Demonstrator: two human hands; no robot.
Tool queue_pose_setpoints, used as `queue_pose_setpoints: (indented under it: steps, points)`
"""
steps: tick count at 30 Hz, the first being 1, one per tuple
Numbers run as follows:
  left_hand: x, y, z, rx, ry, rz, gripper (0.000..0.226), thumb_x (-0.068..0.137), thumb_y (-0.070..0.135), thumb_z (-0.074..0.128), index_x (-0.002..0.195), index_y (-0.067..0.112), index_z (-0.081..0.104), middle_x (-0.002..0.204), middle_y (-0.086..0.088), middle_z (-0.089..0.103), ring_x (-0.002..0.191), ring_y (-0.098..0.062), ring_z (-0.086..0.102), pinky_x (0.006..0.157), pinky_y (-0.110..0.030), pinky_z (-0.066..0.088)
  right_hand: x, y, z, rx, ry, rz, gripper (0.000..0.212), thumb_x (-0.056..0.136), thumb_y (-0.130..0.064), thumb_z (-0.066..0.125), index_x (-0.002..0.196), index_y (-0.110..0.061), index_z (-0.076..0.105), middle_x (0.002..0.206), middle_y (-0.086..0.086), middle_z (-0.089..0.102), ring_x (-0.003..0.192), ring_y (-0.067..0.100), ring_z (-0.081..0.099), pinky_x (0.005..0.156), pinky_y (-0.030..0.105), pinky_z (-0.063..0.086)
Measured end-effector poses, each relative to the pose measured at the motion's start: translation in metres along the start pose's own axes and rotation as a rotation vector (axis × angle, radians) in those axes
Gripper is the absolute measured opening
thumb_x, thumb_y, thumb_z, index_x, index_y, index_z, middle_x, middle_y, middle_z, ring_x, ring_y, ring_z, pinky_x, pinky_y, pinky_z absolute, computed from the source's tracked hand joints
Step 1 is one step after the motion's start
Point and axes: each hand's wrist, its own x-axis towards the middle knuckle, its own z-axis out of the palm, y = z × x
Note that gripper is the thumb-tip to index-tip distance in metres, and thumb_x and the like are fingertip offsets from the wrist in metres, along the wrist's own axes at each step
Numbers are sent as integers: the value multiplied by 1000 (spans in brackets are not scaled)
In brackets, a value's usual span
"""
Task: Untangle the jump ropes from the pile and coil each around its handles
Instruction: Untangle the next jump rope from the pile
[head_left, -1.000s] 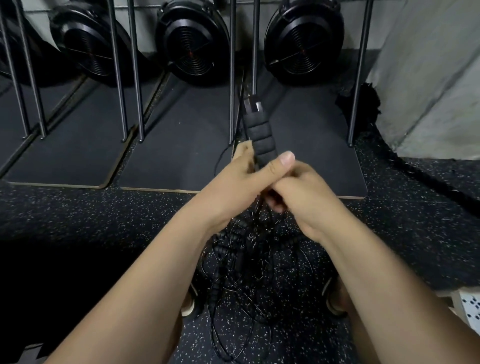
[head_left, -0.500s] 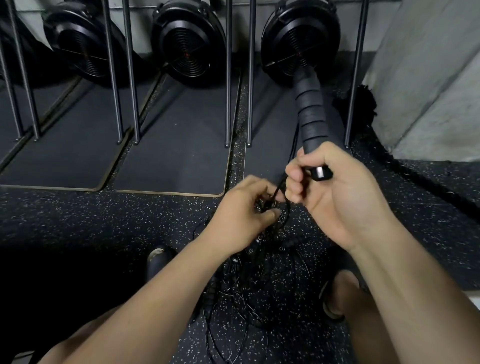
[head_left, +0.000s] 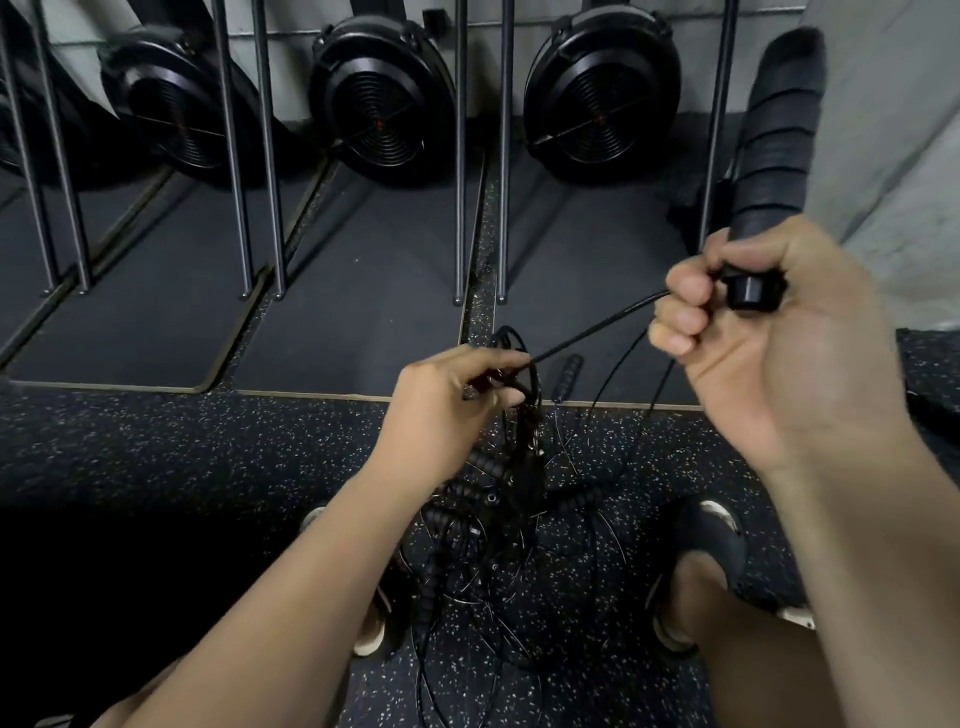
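Gripping a foam handle (head_left: 779, 140) upright, the right hand (head_left: 769, 332) should draw its cord (head_left: 597, 326) slowly while the left hand (head_left: 447, 410) pinches the pile (head_left: 498, 519) of ropes hanging to the floor (head_left: 156, 447).

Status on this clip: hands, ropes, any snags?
Right hand grips a foam handle, upright. Left hand pinches the top of the tangle; one cord taut between hands. Nothing coiled.
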Motion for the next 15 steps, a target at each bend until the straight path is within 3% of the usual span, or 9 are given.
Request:
queue_pose_setpoints:
  steps: [7,11,13,15]
  points:
    - [2,-3,-30,-13,124,-7,40,88,14,86,123,33,80,105,19,77,98,5,71,95,-15,54,0,-9,1,-8,81,-59,16,98,-14,43,83,-19,41,67,-1,41,57,16,35,53,29,33]
    - [1,4,-44,26,104,-65,56,90,27,84,134,54,63,93,20,73,98,0,66,86,-4,42,4,-10,-3,23,82,0,14,97,-17,46,83,-18,41,68,0,40,57,16,33,52,29,33]
    - [2,2,-46,-25,126,-116,44,91,28,83,122,53,63,92,19,73,98,-1,65,88,-10,45,4,-9,-3,24,58,33,13,97,-17,46,84,-18,43,69,0,40,57,16,34,52,28,34]
    - [4,-3,-45,74,115,-79,21,92,30,82,101,46,71,90,19,71,104,-4,60,95,-29,49,3,-9,-1,37,37,41,13,98,-17,45,85,-18,43,70,0,40,58,16,33,53,28,34]
